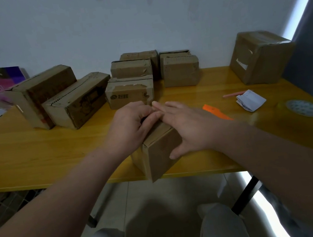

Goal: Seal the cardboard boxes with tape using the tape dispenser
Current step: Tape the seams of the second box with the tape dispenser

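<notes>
A small cardboard box [160, 153] stands at the front edge of the yellow table [36, 150], one corner jutting over the edge. My left hand [130, 125] rests curled on the box's top at its far left, fingers bent around something dark that I cannot make out. My right hand [188, 126] lies flat on the top with fingers spread, thumb down the right side. An orange tool [217, 113] lies on the table just right of my right hand, partly hidden by it. A roll of tape [304, 107] sits flat near the right edge.
Several cardboard boxes stand along the back: two long ones [59, 99] at left, a stacked group [133, 81] in the middle, one large box [261, 56] at right. A folded white paper [250, 100] and a pink stick [232, 95] lie at right.
</notes>
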A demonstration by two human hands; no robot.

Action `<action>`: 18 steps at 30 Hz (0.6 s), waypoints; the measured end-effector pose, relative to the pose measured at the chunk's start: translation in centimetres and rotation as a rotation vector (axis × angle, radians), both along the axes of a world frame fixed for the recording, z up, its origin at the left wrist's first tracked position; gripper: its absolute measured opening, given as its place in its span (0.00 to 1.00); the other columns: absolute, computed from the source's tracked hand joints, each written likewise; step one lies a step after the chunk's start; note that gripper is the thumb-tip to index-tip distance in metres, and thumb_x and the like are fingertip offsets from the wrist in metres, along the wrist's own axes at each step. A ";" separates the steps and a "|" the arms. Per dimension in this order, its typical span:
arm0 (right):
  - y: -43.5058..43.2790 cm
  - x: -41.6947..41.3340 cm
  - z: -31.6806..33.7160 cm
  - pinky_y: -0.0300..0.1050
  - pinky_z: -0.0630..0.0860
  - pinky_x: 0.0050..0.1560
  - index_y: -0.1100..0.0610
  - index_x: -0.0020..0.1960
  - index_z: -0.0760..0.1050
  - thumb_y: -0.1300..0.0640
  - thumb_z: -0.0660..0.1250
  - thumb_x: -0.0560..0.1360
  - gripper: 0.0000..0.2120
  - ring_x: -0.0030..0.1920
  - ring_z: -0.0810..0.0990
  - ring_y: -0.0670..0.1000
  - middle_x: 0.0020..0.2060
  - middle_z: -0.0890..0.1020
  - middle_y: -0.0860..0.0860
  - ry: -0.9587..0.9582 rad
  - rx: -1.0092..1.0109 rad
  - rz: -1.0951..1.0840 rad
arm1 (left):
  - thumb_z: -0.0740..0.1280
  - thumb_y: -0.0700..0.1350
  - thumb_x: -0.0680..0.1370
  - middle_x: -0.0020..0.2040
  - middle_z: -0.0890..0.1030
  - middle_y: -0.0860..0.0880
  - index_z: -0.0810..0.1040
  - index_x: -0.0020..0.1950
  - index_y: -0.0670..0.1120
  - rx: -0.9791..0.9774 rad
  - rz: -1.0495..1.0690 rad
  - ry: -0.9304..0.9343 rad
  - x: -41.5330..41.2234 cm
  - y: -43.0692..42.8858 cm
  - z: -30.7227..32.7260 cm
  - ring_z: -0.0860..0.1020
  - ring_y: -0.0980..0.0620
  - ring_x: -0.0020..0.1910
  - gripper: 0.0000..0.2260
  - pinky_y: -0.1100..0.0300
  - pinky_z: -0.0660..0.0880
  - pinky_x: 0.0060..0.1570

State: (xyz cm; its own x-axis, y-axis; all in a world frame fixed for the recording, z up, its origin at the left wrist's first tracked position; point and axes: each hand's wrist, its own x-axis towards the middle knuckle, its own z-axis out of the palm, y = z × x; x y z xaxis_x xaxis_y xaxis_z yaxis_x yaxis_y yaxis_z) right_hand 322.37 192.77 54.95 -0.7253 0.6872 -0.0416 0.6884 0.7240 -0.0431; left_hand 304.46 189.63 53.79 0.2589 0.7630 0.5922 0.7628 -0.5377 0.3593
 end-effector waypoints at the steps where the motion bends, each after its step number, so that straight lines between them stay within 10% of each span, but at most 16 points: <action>1: -0.3 0.1 -0.1 0.54 0.61 0.69 0.49 0.78 0.48 0.40 0.74 0.66 0.51 0.76 0.45 0.50 0.77 0.42 0.43 0.014 -0.001 0.001 | 0.65 0.46 0.79 0.33 0.68 0.59 0.81 0.42 0.45 -0.007 0.004 -0.003 0.0 -0.1 0.1 0.69 0.61 0.34 0.09 0.66 0.62 0.33; 11: -1.8 1.9 -1.2 0.52 0.65 0.67 0.56 0.78 0.41 0.47 0.67 0.75 0.44 0.76 0.53 0.54 0.77 0.51 0.52 0.040 0.297 -0.075 | 0.64 0.71 0.67 0.42 0.76 0.53 0.77 0.44 0.50 -0.197 0.087 0.059 -0.3 0.0 1.3 0.73 0.55 0.41 0.24 0.60 0.71 0.38; 18: -1.4 3.0 -1.7 0.48 0.73 0.55 0.53 0.78 0.45 0.53 0.62 0.78 0.36 0.69 0.63 0.53 0.77 0.51 0.49 0.167 0.326 -0.047 | 0.68 0.64 0.68 0.51 0.71 0.52 0.73 0.52 0.52 -0.292 0.276 0.106 0.0 0.7 2.0 0.70 0.54 0.50 0.21 0.63 0.67 0.42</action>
State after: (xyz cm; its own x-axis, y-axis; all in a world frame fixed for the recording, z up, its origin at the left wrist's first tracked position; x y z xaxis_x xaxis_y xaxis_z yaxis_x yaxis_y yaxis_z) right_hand 325.41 191.33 53.22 -0.6710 0.6776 0.3010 0.7242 0.6861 0.0700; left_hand 304.44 190.29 55.77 0.0690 0.9445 0.3213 0.9048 -0.1949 0.3786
